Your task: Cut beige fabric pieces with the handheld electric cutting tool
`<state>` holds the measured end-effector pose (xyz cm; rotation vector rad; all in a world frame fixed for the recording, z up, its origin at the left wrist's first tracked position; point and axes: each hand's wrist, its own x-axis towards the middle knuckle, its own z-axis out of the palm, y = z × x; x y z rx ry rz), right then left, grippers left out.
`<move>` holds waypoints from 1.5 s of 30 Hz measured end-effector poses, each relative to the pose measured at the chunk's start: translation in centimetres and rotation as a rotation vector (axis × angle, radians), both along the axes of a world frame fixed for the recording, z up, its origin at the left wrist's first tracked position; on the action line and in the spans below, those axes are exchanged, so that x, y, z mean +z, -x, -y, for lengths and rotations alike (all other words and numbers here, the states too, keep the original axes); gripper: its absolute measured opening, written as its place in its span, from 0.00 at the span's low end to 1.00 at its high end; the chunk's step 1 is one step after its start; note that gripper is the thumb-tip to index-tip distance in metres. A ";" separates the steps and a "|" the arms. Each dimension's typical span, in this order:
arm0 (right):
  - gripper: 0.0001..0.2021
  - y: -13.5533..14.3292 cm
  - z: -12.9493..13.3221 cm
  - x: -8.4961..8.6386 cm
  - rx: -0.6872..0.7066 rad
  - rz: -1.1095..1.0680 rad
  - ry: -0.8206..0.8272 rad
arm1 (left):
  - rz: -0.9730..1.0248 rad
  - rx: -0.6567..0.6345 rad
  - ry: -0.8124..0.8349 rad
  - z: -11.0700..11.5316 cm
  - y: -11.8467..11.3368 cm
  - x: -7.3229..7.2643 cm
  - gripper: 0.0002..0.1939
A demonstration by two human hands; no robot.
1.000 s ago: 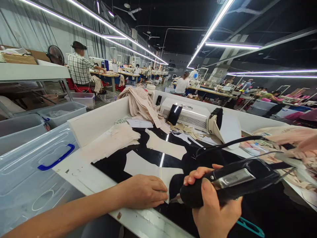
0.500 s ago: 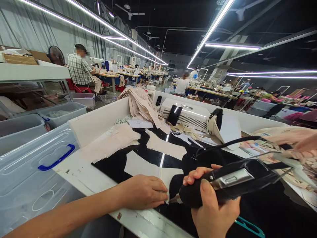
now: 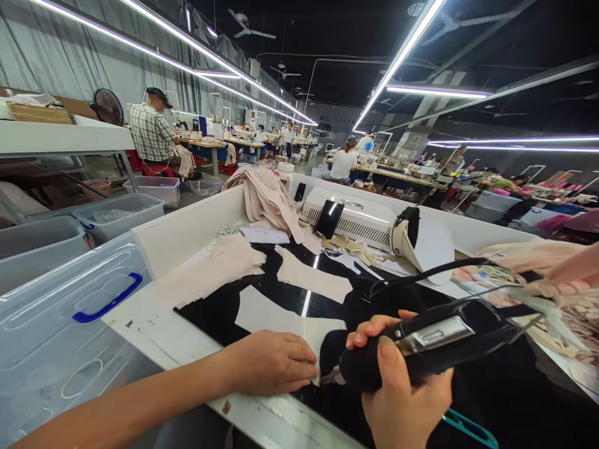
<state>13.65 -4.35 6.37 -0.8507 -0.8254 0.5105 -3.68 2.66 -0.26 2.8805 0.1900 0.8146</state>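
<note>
My left hand (image 3: 276,362) lies palm down at the near edge of the black glossy board, its fingers stretched together on the end of a cream fabric piece (image 3: 322,330). That piece lies against a white pattern-shaped piece (image 3: 266,313). My right hand (image 3: 402,386) is wrapped round a black corded handheld tool (image 3: 444,340) with a silver plate on its side. The tool's narrow metal tip (image 3: 333,376) points left, close to the fabric's near corner beside my left fingertips; whether it touches cannot be made out. Farther back lies another cream fabric piece (image 3: 313,274).
Stacked pale fabric pieces (image 3: 219,268) lie at left, with draped fabric strips (image 3: 269,199) behind. A phone (image 3: 330,216) leans on a white vented machine (image 3: 360,218). A teal-handled tool (image 3: 470,427) lies near my right wrist. A clear lidded bin (image 3: 60,312) stands left. Co-workers sit beyond.
Both hands, the fabric and the black tool keep nearly the same places. The view has shifted slightly, and a standing person now shows in the far background.
</note>
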 end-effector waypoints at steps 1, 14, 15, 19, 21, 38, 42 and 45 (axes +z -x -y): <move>0.18 0.0 0.0 0.0 -0.003 0.000 0.000 | 0.003 -0.001 -0.003 0.0 0.0 0.0 0.08; 0.19 -2.3 -0.6 1.2 -0.075 -0.015 -0.033 | -0.023 -0.064 0.105 1.2 1.2 1.6 0.06; 0.20 -2.8 -0.7 1.3 -0.097 -0.011 -0.035 | -0.029 -0.070 0.123 1.4 1.5 1.9 0.06; 0.20 -4.5 -1.4 0.9 -0.165 0.005 -0.025 | -0.040 -0.049 0.072 1.3 1.1 2.7 0.08; 0.20 -5.0 -1.8 0.7 -0.173 0.016 -0.015 | -0.030 -0.032 0.021 0.8 -0.1 2.8 0.08; 0.18 -5.4 -3.2 -0.4 -0.139 0.056 -0.040 | -0.187 0.082 -0.068 -1.4 -5.1 1.7 0.08; 0.18 -5.3 -3.3 -0.5 -0.138 0.047 -0.043 | -0.190 0.084 -0.056 -1.4 -5.1 1.4 0.09; 0.18 -5.2 -3.3 -0.6 -0.137 0.045 -0.039 | -0.182 0.086 -0.040 -1.4 -5.1 1.3 0.09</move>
